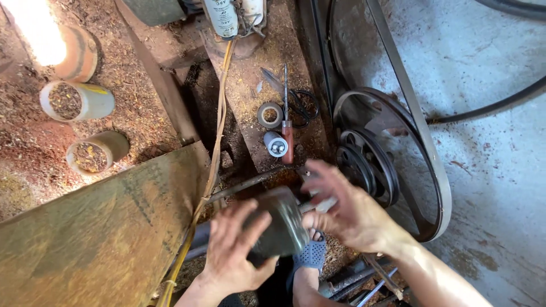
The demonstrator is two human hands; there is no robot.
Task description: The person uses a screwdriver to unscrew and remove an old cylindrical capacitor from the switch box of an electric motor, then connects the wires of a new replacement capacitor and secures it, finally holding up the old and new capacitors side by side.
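Near centre, dark metal cylinder [278, 222] on a shaft beside belt pulley [392, 165]. Left hand [233, 250] wrapped around its body; right hand [347, 210] fingers spread at its end. Likely heavy, rigid, greasy; best gripped around the barrel.

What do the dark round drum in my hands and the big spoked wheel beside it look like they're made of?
The dark cylindrical drum, gripped by the left hand and touched by the right hand, looks like dull bare metal with a grey sheen. The large spoked pulley wheel seems cast iron or steel, dark and rust-tinged, carrying what looks like a black rubber belt.
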